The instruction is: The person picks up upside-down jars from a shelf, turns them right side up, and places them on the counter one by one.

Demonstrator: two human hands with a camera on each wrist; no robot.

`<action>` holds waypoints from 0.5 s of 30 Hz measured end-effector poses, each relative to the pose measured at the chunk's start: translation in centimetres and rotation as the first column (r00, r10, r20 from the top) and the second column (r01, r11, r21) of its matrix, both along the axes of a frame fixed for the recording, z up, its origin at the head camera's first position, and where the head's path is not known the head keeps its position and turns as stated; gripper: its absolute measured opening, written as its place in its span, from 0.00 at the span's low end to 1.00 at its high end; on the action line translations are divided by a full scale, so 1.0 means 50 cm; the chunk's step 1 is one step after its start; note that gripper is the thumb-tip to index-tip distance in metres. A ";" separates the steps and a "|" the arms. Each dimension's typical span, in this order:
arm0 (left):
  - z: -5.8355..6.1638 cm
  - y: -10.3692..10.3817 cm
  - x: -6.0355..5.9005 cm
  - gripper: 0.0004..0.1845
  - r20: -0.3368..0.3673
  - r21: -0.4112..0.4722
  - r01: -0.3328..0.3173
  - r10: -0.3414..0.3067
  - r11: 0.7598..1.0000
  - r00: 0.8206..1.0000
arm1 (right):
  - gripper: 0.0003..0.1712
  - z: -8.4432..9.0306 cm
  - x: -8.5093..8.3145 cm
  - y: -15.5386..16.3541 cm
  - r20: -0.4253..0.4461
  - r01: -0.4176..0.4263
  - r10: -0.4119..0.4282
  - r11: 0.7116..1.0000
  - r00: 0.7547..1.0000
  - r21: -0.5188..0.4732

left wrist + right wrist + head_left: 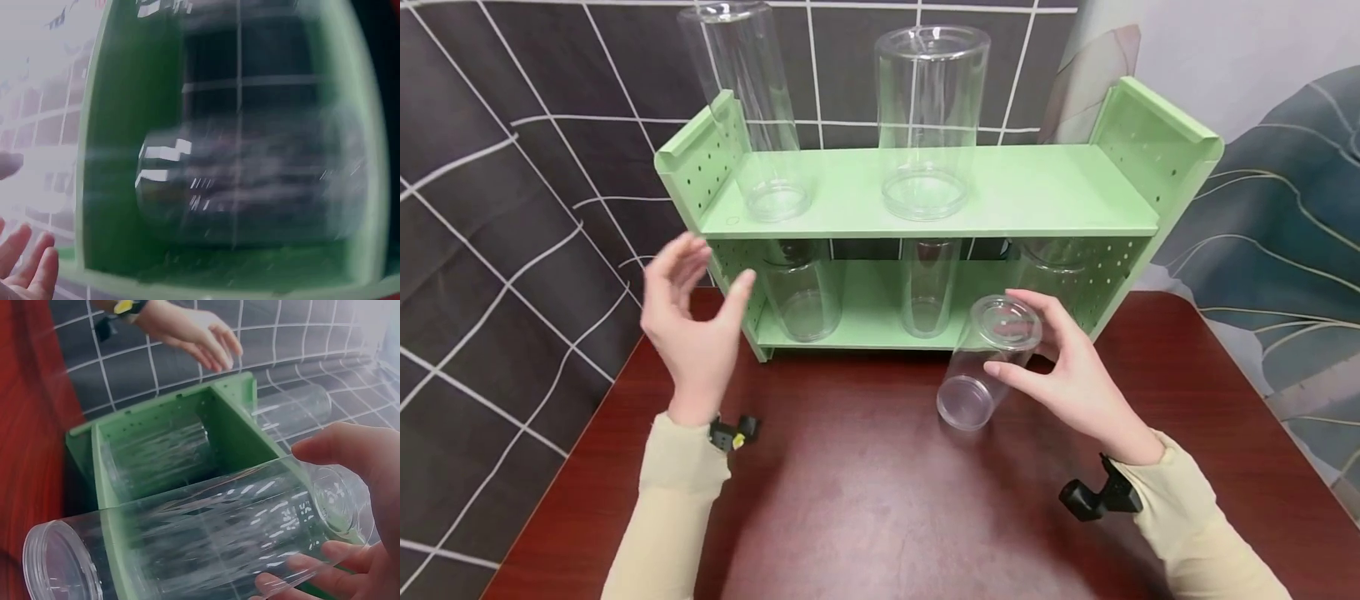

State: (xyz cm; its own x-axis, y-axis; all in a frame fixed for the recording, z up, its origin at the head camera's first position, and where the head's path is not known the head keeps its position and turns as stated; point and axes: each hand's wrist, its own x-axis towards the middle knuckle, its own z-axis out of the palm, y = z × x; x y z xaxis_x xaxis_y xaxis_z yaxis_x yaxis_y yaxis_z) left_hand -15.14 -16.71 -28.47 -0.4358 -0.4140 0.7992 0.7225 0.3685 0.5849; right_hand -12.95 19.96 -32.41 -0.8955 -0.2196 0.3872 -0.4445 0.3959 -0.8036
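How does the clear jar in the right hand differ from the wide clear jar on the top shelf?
The clear plastic jar held by the right hand is tilted above the red-brown table; the wide clear jar stands upright on the green shelf's top board. The held one looks narrower and shorter. Both are transparent, empty cylinders.

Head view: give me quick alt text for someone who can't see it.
A person's right hand grips a clear plastic jar, tilted above a dark red table, in front of a green two-tier shelf. The left hand is raised, open and holding nothing, near the shelf's left end. Two tall clear jars stand on the top tier; more stand on the lower tier.
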 end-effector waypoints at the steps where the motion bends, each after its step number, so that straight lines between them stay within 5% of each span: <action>1: -0.008 0.007 0.007 0.27 0.002 -0.041 0.021 -0.021 0.999 1.000 | 0.47 -0.001 0.000 -0.002 0.003 -0.011 0.011 1.000 1.000 -0.014; 4: -0.042 0.024 0.015 0.29 0.022 -0.188 0.075 -0.072 0.979 0.997 | 0.47 -0.004 -0.001 -0.006 0.007 -0.046 0.047 0.997 0.999 -0.064; 8: -0.111 0.046 0.010 0.34 0.114 -0.351 0.188 -0.158 0.917 0.981 | 0.47 -0.007 -0.002 -0.010 -0.001 -0.091 0.092 0.986 0.996 -0.141; 11: -0.159 0.065 0.011 0.38 0.239 -0.398 0.301 -0.219 0.866 0.946 | 0.47 -0.008 -0.002 -0.015 -0.012 -0.133 0.133 0.971 0.991 -0.200; 15: -0.198 0.095 0.021 0.41 0.384 -0.391 0.437 -0.287 0.810 0.877 | 0.46 -0.009 -0.002 -0.022 -0.030 -0.194 0.193 0.944 0.981 -0.269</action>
